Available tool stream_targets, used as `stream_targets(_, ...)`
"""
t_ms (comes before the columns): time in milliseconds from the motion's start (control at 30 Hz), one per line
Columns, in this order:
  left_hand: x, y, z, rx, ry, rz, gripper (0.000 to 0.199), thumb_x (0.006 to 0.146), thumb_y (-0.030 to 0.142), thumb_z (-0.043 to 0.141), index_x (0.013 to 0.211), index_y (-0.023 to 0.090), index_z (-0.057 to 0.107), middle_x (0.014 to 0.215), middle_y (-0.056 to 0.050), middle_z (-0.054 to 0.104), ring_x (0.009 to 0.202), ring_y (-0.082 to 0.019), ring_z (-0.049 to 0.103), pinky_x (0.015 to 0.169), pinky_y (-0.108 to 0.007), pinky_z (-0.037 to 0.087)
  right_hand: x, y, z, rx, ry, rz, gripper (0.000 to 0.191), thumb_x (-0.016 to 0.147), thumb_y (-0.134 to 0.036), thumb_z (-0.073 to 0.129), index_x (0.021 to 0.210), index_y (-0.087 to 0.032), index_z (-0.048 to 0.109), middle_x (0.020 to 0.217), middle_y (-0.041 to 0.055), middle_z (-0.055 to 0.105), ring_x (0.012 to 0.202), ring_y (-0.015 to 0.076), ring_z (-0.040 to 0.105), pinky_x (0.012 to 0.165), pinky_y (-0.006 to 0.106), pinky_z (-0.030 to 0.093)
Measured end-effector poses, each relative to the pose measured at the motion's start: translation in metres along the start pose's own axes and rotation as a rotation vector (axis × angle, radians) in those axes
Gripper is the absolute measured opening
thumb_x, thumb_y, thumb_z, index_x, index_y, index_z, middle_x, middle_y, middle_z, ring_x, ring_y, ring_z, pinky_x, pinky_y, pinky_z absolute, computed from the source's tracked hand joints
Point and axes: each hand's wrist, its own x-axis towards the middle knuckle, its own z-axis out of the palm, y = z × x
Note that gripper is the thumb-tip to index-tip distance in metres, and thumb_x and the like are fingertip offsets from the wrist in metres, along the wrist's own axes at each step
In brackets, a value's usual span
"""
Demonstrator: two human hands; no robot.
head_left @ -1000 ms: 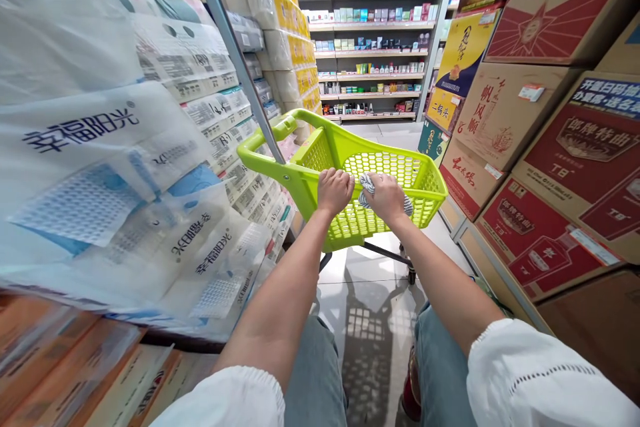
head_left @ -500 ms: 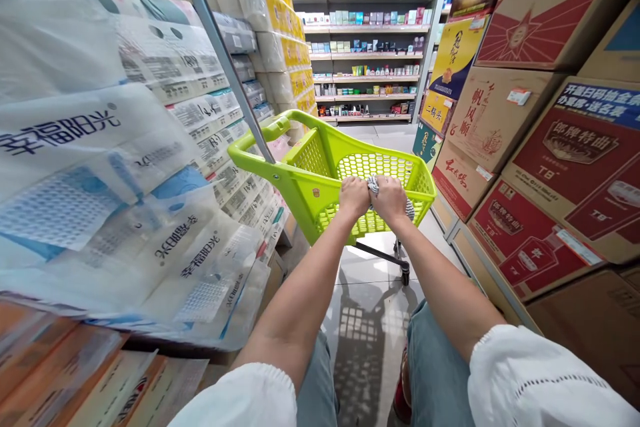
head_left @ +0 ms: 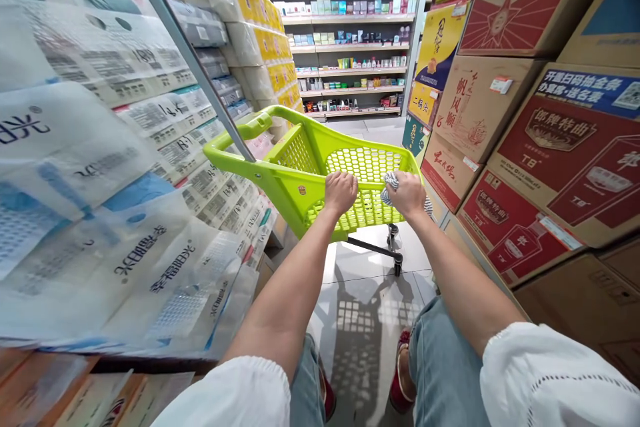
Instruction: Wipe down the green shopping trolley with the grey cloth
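Left hand (head_left: 341, 192) is closed, fingers folded over the near rim of the green cart (head_left: 280, 180). Right hand (head_left: 406, 193), a short gap further right along the same side, is closed on a striped cloth (head_left: 390, 181) bunched at the rim; I cannot tell whether its fingers also bear on the plastic. Cloth shows at both sides of that fist.

I find the cart's perforated basket directly beyond and below the grip, with its handle end extending left of the left hand. Near that end a grey pole (head_left: 195, 67) rises to the upper left. Below the right hand I note black casters (head_left: 397, 265) on pale floor tiles (head_left: 340, 270).

Left of the grip, plastic-wrapped packs (head_left: 150, 260) are stacked; to its right, printed cartons (head_left: 465, 97). Well beyond the hands I record stocked shelves (head_left: 363, 71). Nearer the camera than the grip are white sleeves (head_left: 240, 387), jeans (head_left: 440, 353) and red shoes (head_left: 397, 397).
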Motion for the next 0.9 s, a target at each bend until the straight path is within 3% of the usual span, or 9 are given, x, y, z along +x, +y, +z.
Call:
stream_targets(233,0.007,-0.002,0.009,0.036,-0.006,0.016,0.030,0.094,0.029,0.034,0.074,0.023,0.056,0.087,-0.008,0.066,0.094,-0.024,0.054,0.086,-0.041,0.033,-0.003,-0.063,0.005,0.070,-0.036,-0.183,0.044,0.090,-0.043,0.043,0.127,-0.022,0.053,0.113,0.0103,0.060,0.105,0.0256,0.046,0.088,0.034,0.036)
stream_targets(300,0.009,-0.004,0.009,0.030,-0.007,0.032,0.031,0.094,0.030,0.033,0.074,0.023,0.056,0.088,-0.007,0.066,0.094,-0.024,0.054,0.086,-0.041,0.033,-0.001,-0.064,0.005,0.070,-0.039,-0.193,0.043,0.091,-0.044,0.043,0.127,-0.023,0.053,0.112,0.0098,0.060,0.105,0.0256,0.046,0.087,0.034,0.036)
stream_targets(400,0.011,-0.006,0.008,0.005,-0.005,0.040,0.035,0.095,0.033,0.030,0.075,0.023,0.057,0.088,-0.007,0.067,0.094,-0.024,0.054,0.087,-0.041,0.033,0.003,-0.044,0.003,0.046,-0.049,-0.176,0.041,0.089,-0.044,0.046,0.123,-0.024,0.055,0.111,0.0087,0.061,0.105,0.0257,0.047,0.085,0.033,0.036)
stream_targets(533,0.014,-0.004,0.009,-0.022,-0.001,0.041,0.038,0.096,0.034,0.029,0.074,0.023,0.057,0.087,-0.007,0.067,0.092,-0.023,0.054,0.087,-0.041,0.033,0.006,-0.010,-0.001,-0.011,-0.029,-0.046,0.039,0.087,-0.045,0.048,0.117,-0.023,0.059,0.109,0.0085,0.062,0.101,0.0262,0.048,0.080,0.033,0.037)
stream_targets(600,0.016,-0.002,0.012,-0.022,0.009,0.036,0.038,0.096,0.034,0.029,0.073,0.023,0.057,0.087,-0.007,0.067,0.092,-0.023,0.054,0.087,-0.041,0.033,0.006,-0.006,-0.002,-0.028,-0.009,0.018,0.039,0.087,-0.045,0.048,0.116,-0.022,0.060,0.108,0.0088,0.062,0.099,0.0265,0.049,0.079,0.033,0.037)
stream_targets(900,0.017,-0.001,0.014,0.009,-0.006,0.051,0.031,0.093,0.030,0.034,0.071,0.023,0.056,0.085,-0.007,0.066,0.091,-0.023,0.055,0.085,-0.040,0.033,0.003,-0.058,0.006,0.042,-0.038,-0.150,0.043,0.090,-0.046,0.043,0.127,-0.027,0.052,0.112,0.0084,0.060,0.104,0.0260,0.046,0.086,0.035,0.036)
